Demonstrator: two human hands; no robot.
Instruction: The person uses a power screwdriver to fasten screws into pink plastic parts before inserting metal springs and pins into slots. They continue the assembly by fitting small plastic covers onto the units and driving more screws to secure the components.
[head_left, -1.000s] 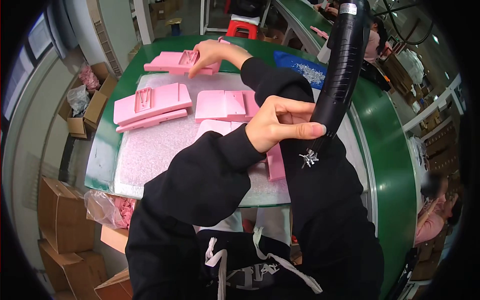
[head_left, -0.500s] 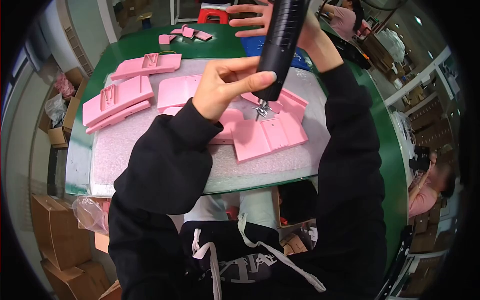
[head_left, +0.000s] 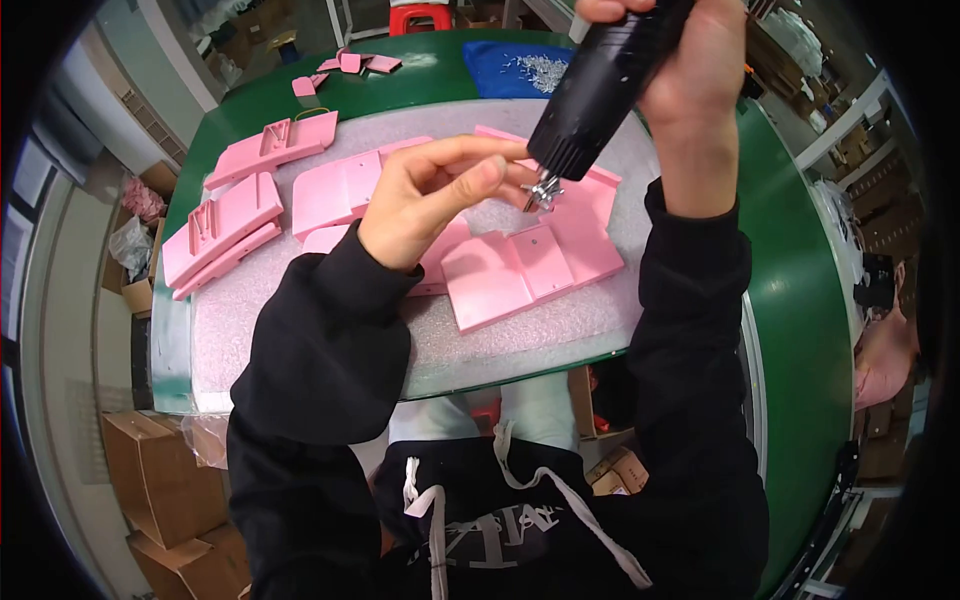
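My right hand (head_left: 700,75) is wrapped round a black power screwdriver (head_left: 610,85), which tilts down to the left. Its metal tip (head_left: 543,190) hangs above the pink parts. Beside that tip is my left hand (head_left: 435,195), with its thumb and fingers apart and curved; nothing shows between them, though some fingertips are partly hidden. Below lies a pink panel with a recessed strip and a small hole (head_left: 490,285), on a foam-covered mat (head_left: 540,315). Another pink panel (head_left: 590,210) lies behind it.
More pink panels (head_left: 235,220) lie on the mat's left side. Small pink pieces (head_left: 350,62) rest on the green table (head_left: 430,70) at the back. Small metal screws (head_left: 543,72) lie on a blue cloth or bag (head_left: 487,65). Cardboard boxes (head_left: 160,470) stand at lower left.
My right hand, spread near the screwdriver's upper part before, now grips it. The screwdriver tilts more, and my left hand has let go of its lower end. The blue cloth and screws now show.
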